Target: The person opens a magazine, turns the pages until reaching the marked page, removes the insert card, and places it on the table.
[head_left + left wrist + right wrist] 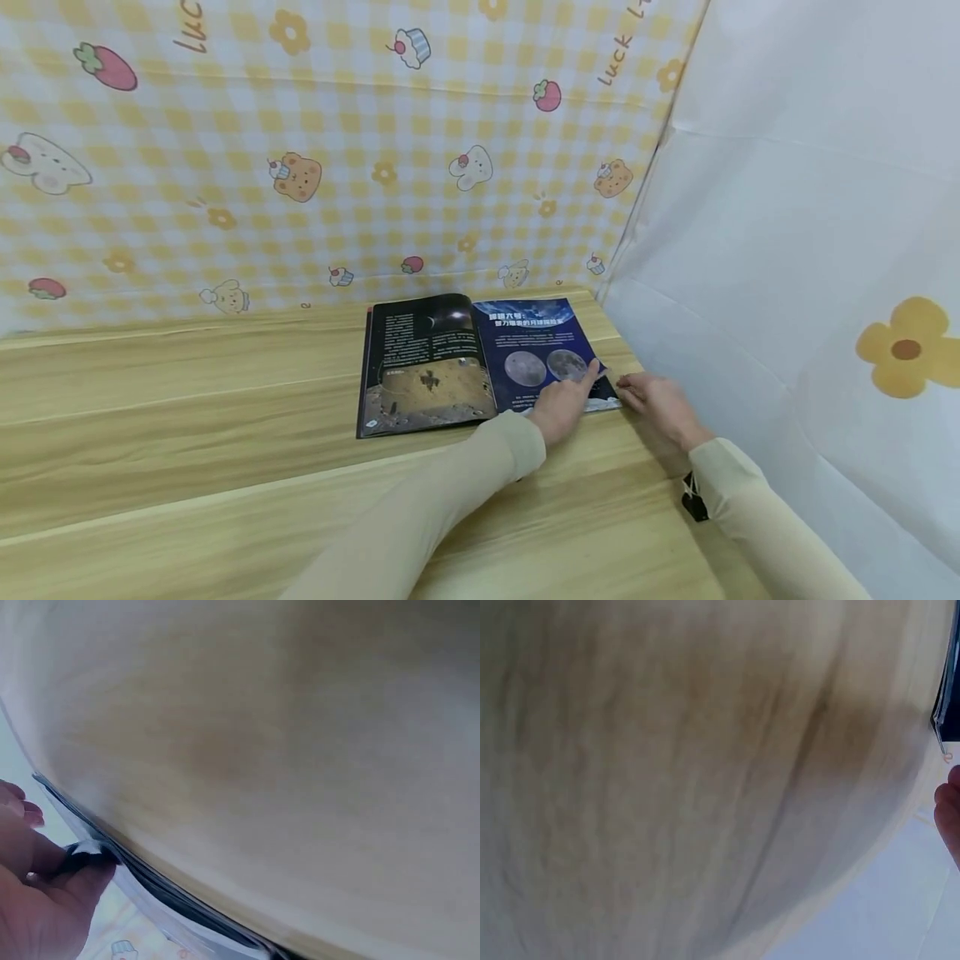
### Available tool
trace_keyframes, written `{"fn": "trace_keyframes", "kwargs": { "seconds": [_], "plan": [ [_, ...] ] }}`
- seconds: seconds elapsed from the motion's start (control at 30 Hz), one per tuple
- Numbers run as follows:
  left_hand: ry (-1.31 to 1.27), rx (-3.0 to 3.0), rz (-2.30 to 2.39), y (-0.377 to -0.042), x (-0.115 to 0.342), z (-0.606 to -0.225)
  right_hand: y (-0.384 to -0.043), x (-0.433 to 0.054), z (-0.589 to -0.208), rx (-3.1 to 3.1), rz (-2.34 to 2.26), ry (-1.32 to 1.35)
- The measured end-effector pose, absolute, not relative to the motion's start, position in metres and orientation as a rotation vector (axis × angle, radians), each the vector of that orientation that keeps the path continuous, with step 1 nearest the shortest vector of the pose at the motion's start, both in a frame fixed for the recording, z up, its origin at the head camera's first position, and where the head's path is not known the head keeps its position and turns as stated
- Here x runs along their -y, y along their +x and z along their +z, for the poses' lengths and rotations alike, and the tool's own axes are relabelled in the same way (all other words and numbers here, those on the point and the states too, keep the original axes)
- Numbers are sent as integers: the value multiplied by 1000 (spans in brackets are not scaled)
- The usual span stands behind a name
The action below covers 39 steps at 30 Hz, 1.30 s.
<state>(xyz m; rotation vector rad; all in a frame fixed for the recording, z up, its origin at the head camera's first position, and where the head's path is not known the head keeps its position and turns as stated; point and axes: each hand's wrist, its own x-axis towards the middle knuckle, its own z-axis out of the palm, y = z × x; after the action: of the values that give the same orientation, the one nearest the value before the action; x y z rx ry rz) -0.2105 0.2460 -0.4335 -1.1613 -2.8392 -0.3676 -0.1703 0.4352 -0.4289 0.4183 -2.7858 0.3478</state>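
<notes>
A magazine [427, 396] lies spread on the wooden table, with a dark left page and a blue right page [525, 333] showing two moon pictures. My left hand [564, 408] is at the lower right corner of the blue page, index finger extended over it. In the left wrist view, the left hand [52, 900] pinches a bent dark page edge [88, 855] between thumb and finger. Just right of that corner is my right hand [660, 404], its fingers loosely bent. The right wrist view catches only its fingertips [946, 806], below the magazine's corner [951, 712].
A yellow checked cloth [337, 167] with cartoon prints hangs behind the table [187, 450]. To the right, a white cloth [787, 208] with a yellow flower rises close beside the right arm. A small black object [694, 500] shows by the right sleeve.
</notes>
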Motion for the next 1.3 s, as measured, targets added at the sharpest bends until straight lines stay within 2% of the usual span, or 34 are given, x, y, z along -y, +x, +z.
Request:
{"fn": "trace_keyframes", "kwargs": {
  "seconds": [0.2, 0.33, 0.63, 0.77, 1.03, 1.3],
  "plan": [
    [-1180, 2858, -555, -216, -240, -435, -175, -430, -437, 2859, 336, 722],
    [-1190, 2886, -445, -215, -236, -434, -178, -427, -438, 2883, 364, 809],
    [-1004, 3015, 138, -223, -224, -428, -185, -429, -437, 2972, 358, 714],
    [-1010, 3042, 263, -224, -217, -427, -185, -428, -438, 2961, 342, 712],
    [-1154, 3000, 378, -219, -196, -421, -184, -428, -442, 2957, 365, 687],
    [-1071, 3030, 404, -219, -148, -412, -181, -431, -438, 2990, 358, 641]
  ]
}}
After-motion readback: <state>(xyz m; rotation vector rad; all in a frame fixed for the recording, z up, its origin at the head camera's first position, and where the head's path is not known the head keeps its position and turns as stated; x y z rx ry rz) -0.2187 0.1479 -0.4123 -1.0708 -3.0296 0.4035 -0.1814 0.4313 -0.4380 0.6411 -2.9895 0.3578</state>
